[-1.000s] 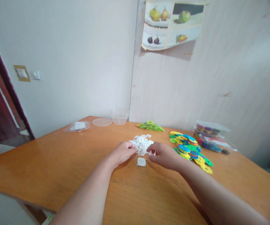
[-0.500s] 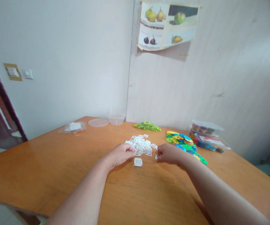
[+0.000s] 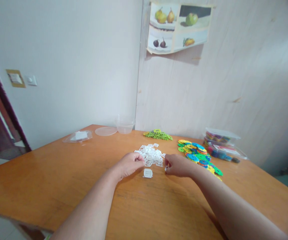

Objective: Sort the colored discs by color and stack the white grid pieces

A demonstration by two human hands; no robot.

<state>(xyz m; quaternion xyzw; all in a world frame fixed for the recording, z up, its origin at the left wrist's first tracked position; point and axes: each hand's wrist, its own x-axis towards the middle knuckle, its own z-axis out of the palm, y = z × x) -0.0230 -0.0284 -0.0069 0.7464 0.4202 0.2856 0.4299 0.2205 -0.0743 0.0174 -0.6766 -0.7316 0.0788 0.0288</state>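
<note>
The left hand (image 3: 130, 164) rests curled on the orange wooden desk (image 3: 59, 173), its fingers together at the near edge of the heap of small white plastic lattice pieces (image 3: 150, 154); the right hand (image 3: 177, 165) pinches 1 small white piece (image 3: 166, 168) beside the heap; a white assembled block (image 3: 147, 173) lies between both hands; the pile of colourful plastic discs (image 3: 198, 156) lies just to the right.

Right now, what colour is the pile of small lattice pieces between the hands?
White, in the head view.
</note>
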